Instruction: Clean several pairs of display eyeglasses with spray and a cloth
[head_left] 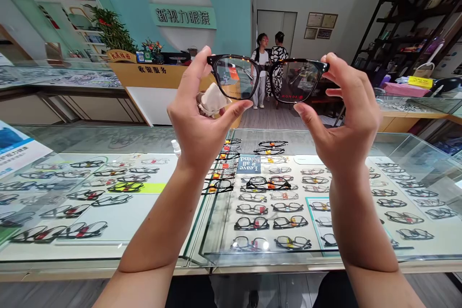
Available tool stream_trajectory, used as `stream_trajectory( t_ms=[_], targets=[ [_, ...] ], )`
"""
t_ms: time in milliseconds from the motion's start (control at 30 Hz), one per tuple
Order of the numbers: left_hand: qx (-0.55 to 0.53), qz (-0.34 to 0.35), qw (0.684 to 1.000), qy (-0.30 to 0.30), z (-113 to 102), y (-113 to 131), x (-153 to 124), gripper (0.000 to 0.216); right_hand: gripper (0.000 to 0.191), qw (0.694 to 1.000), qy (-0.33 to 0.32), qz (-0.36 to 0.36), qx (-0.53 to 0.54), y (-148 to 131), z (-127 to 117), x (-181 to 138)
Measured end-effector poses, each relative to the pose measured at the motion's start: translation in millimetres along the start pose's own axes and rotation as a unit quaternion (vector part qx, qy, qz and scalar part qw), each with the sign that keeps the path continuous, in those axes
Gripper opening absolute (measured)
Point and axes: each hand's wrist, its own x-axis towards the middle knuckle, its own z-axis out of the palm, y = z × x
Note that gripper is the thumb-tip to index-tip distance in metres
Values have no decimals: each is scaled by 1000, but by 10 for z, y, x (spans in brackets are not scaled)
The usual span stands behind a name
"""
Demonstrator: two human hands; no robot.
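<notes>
A pair of dark-framed eyeglasses (264, 68) is raised in front of me, well above the glass counter. Thumb and fingers of my left hand (202, 110) grip the frame's left side, and a crumpled whitish cloth (213, 99) is tucked in that same hand. At the other end, my right hand (346, 110) pinches the frame near its right hinge, with the thumb by the lower rim. Red lettering shows on the right lens and an orange-red tag appears through the left one. The temples are mostly hidden behind the lenses.
Below my arms stands a glass display case (216, 255) with rows of eyeglasses (269, 183) inside. A white bottle (175, 147) is behind my left wrist. Two people (277, 62) stand at the back. A cashier desk (144, 79) and dark shelves (400, 24) are further off.
</notes>
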Motion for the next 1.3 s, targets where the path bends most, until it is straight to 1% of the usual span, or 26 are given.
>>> stream_trajectory(
  t_ms=[167, 367, 567, 633, 700, 767, 833, 933, 1033, 1133, 1300],
  targets=[
    [20, -6, 999, 33, 78, 51, -2, 98, 64, 1000, -13, 8, 23, 41, 32, -23],
    [59, -7, 996, 64, 176, 146, -51, 104, 61, 994, -39, 57, 90, 131, 77, -64],
    [46, -41, 997, 55, 194, 216, -86, 104, 56, 990, -38, 71, 111, 179, 80, -79],
    [64, -28, 995, 65, 197, 237, -76, 99, 56, 991, -36, 67, 110, 200, 85, -87],
    [85, -1, 993, 78, 203, 248, -65, 94, 57, 991, -35, 65, 111, 221, 87, -95],
    [99, 18, 992, 78, 207, 241, -62, 92, 56, 990, -42, 70, 115, 238, 85, -103],
    [102, 21, 992, 65, 204, 215, -71, 92, 54, 988, -53, 84, 121, 248, 81, -110],
    [87, 0, 995, 42, 186, 158, -97, 92, 50, 984, -59, 106, 134, 250, 77, -114],
    [59, -30, 997, 24, 164, 126, -113, 95, 48, 982, -57, 115, 140, 250, 82, -109],
    [41, -38, 998, 19, 169, 116, -108, 99, 45, 981, -47, 122, 141, 248, 96, -97],
    [11, -38, 999, 34, 290, 27, -99, 100, 38, 984, 14, 102, 144, 196, 146, -81]
  ],
)
